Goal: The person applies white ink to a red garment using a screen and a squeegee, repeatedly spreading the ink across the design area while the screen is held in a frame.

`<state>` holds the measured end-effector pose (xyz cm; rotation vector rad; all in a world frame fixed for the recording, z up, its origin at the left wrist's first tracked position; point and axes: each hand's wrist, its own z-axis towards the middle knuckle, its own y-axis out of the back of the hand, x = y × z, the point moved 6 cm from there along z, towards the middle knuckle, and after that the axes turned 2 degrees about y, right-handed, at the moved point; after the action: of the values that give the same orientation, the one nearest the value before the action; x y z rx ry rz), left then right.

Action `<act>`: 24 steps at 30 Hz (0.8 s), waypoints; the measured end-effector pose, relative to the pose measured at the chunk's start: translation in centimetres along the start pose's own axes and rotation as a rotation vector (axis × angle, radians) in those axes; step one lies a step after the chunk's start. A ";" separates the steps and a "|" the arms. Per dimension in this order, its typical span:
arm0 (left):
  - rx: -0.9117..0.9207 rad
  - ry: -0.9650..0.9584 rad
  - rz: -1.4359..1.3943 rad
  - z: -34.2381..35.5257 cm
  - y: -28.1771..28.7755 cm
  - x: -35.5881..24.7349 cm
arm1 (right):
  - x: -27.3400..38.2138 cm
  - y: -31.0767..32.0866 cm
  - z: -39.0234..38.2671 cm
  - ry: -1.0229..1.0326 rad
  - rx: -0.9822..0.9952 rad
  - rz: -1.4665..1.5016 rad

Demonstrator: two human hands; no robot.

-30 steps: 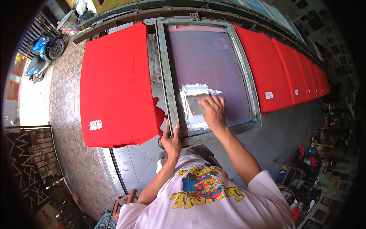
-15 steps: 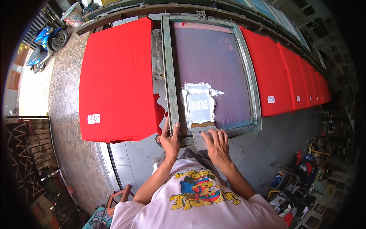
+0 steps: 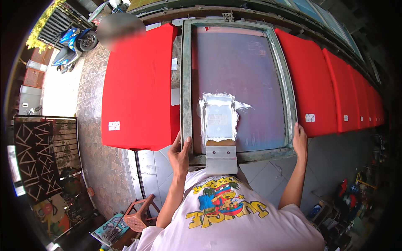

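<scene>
A silk-screen printing frame (image 3: 187, 92) with a grey-green border lies in front of me. White ink (image 3: 221, 125) covers a patch of its purplish mesh (image 3: 251, 83) near the close side. My left hand (image 3: 180, 155) is closed around the frame's near left side, thumb on top. On the opposite side, my right hand (image 3: 300, 142) grips the frame low on its right edge, with some fingers hidden beneath. A squeegee (image 3: 221, 159) with a wide metal holder leans on the near border, its blade by the ink, touched by neither hand.
Left of the frame, a red shirt (image 3: 138, 88) with a small white print is stretched flat. More red shirts (image 3: 307, 83) run in a row to the right. A brown plastic stool (image 3: 140, 215) stands lower left, and a blue motorbike (image 3: 71, 48) at upper left.
My right hand has let go of the squeegee and moved right onto the frame's right edge. The squeegee now rests by itself on the near border. My left hand still holds the left side.
</scene>
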<state>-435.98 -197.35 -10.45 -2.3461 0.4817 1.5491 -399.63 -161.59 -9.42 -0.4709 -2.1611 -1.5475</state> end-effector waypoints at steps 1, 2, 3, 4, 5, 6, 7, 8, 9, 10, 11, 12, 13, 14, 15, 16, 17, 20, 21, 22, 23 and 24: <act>0.002 0.008 0.020 0.0 -0.1 -0.3 | 0.0 -0.6 1.6 0.040 0.105 0.119; -0.006 0.000 0.034 0.1 -0.7 -0.6 | -2.4 -1.6 3.6 0.099 -0.180 0.215; -0.027 0.006 0.099 -0.1 -0.2 -0.2 | -2.0 -2.1 3.7 0.066 -0.148 0.221; -0.051 0.009 0.159 0.1 0.5 0.4 | -0.8 -2.2 3.6 0.043 -0.117 0.228; -0.076 0.013 0.217 0.2 1.1 1.0 | 0.1 -2.5 3.3 0.020 -0.086 0.233; -0.081 -0.028 0.273 0.3 1.0 1.0 | 0.1 -2.5 2.9 0.063 -0.201 0.299; -0.049 -0.073 0.128 0.4 0.4 0.6 | 0.1 -2.7 3.0 0.112 -0.259 0.317; -0.057 -0.057 0.166 0.1 0.4 0.5 | -0.3 -2.4 2.6 0.147 -0.262 0.313; -0.062 -0.049 0.204 0.1 0.3 0.3 | -0.5 -2.4 2.5 0.129 -0.251 0.320; -0.066 -0.045 0.211 0.0 0.0 -0.2 | -1.4 -2.5 3.0 0.179 -0.269 0.349; -0.081 -0.062 0.179 -0.1 0.2 -0.2 | -1.0 -2.6 2.7 0.166 -0.263 0.375; -0.078 -0.071 0.152 -0.3 0.0 0.1 | -1.1 -2.5 2.4 0.146 -0.265 0.404; -0.074 -0.080 0.127 -0.5 -0.1 0.3 | -1.2 -2.7 2.4 0.124 -0.267 0.433; -0.105 -0.060 0.136 -0.7 0.2 0.4 | -1.2 -3.3 2.8 0.120 -0.243 0.458; -0.120 -0.071 0.114 -0.8 0.2 0.8 | -1.6 -3.2 3.1 0.112 -0.234 0.477; -0.132 -0.081 0.092 -0.9 0.2 1.2 | -2.0 -3.3 3.4 0.103 -0.227 0.497; -0.143 -0.092 0.072 -1.0 0.4 1.5 | -2.0 -3.7 3.4 0.128 -0.258 0.494; -0.156 -0.063 0.085 -2.0 -0.8 0.3 | -3.3 -3.8 4.2 0.101 -0.189 0.512; -0.162 -0.076 0.107 -2.3 -0.7 0.0 | -3.2 -4.1 4.3 0.099 -0.175 0.525; -0.179 -0.137 0.142 -2.2 -0.7 -0.6 | -2.8 -4.2 4.1 0.097 -0.189 0.562; -0.200 -0.161 0.227 -2.6 -0.7 -0.9 | -2.3 -4.3 3.8 0.095 -0.206 0.600; -0.218 -0.131 0.254 -2.6 0.1 -0.6 | -1.7 -4.2 3.6 0.078 -0.189 0.635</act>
<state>-434.09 -198.42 -8.92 -2.3943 0.6283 1.9464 -400.91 -159.58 -14.69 -1.0222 -1.5832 -1.3669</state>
